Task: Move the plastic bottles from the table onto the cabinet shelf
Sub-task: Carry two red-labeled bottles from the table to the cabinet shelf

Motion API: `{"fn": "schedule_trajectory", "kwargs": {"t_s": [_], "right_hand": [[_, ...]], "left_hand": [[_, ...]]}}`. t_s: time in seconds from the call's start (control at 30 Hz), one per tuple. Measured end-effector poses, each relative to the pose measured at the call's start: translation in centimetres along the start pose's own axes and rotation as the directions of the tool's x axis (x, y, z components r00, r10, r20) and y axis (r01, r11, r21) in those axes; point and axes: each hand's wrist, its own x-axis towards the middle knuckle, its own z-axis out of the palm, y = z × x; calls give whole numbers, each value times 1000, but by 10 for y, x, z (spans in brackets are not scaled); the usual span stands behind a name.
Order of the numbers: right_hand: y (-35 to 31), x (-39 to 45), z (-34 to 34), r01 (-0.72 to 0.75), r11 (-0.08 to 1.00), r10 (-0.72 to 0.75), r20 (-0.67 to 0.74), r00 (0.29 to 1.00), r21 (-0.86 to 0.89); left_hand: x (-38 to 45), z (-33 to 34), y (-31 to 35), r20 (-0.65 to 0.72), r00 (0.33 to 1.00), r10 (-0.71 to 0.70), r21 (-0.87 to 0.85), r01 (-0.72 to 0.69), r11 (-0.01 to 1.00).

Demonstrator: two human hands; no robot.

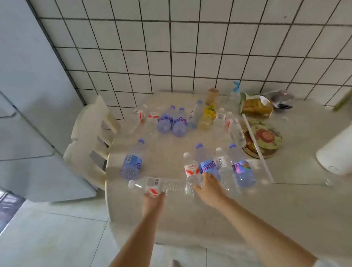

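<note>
We hold a clear bottle with a red label (153,186) in our left hand (153,201). It lies on its side at the near edge of the worktop (172,155), at 6 o'clock, its long axis running from 9 to 3 o'clock and its white cap toward 9. The grip of this hand is closed around the labelled part. We judge the bottle empty and light, with thin walls that dent easily, so the labelled middle is the best place to hold. Our right hand (209,189) reaches to the upright blue-label bottle (207,164) and touches its lower part; whether this grip is already closed we cannot tell. Many other bottles stand toward 12 o'clock. The cabinet shelf is not visible.
</note>
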Motion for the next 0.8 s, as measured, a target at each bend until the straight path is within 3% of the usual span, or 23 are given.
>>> {"fn": "schedule_trajectory", "kwargs": {"t_s": [0.13,0.27,0.47,0.57,0.67,0.8], "right_hand": [[-17,37,21,-112,993,112,-1,994,27],[-23,57,45,-195,978,198,32,980,-80],[-31,73,41,-302,952,303,0,953,-54],[-35,77,42,-315,946,317,11,949,-83],[-34,83,44,-257,940,267,12,964,-222],[-40,92,44,-178,936,197,32,980,-303]], "left_hand": [[25,9,24,-53,984,-172,-270,152,951],[95,44,6,-119,937,-328,-351,269,897],[44,40,58,-179,858,-481,-415,377,828],[48,44,61,-208,842,-497,-449,370,813],[54,46,65,-251,778,-576,-496,408,767],[49,50,68,-309,753,-580,-479,404,779]]}}
